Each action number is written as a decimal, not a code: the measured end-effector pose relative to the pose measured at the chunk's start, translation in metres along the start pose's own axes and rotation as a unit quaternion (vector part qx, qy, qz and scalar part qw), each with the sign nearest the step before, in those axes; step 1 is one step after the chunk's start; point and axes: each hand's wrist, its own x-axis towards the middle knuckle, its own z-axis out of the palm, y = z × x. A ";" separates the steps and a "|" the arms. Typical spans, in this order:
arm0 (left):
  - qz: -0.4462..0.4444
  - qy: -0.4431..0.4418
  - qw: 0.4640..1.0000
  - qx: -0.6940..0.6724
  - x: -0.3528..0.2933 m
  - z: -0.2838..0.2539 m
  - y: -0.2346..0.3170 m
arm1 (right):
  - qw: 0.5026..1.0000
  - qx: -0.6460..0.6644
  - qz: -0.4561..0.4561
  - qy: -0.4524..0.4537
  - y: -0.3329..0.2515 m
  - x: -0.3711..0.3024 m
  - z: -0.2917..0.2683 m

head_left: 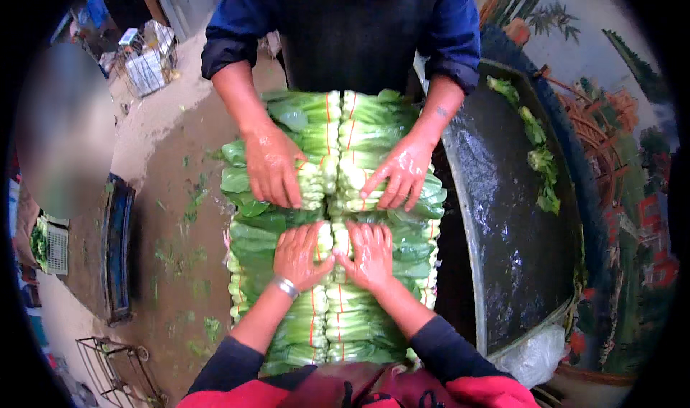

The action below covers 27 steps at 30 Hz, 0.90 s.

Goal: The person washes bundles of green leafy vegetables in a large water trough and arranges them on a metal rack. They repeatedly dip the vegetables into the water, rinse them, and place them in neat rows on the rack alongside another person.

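Observation:
Bundles of leafy greens that look like bok choy, tied with red bands, lie stacked in two columns, pale stem ends meeting mid-stack. My left hand (299, 254), a silver bracelet at its wrist, curls over a left-column bok choy bundle (323, 241), thumb near the stem ends. Beside it, my right hand (369, 255) is closed over the right-column bok choy bundle (341, 240). The two thumbs almost meet at the seam. My palms and fingers hide the undersides of both bundles.
Facing me, a person in blue sleeves presses a left hand (397, 172) and a right hand (274, 165) on the far bundles. To the right is a water tank (480, 278) with floating greens (540, 160). A metal cart frame (108, 368) stands at lower left; leaf scraps litter the wet floor.

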 end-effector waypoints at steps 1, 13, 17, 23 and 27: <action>0.001 -0.023 1.000 -0.002 -0.007 0.005 -0.002 | 1.000 0.017 0.003 -0.005 0.003 -0.003 0.003; 0.010 0.005 1.000 0.025 -0.006 0.025 -0.019 | 0.999 0.006 0.033 -0.007 0.000 -0.002 0.024; 0.015 -0.012 1.000 -0.008 0.010 0.053 -0.009 | 0.989 0.053 0.094 -0.105 0.043 -0.011 0.036; 0.021 0.010 0.986 0.165 0.000 0.050 -0.023 | 0.991 0.003 0.042 0.126 0.037 -0.006 0.072; 0.024 0.018 0.972 0.235 0.001 0.026 -0.013 | 0.986 0.153 0.011 0.061 0.109 -0.045 -0.060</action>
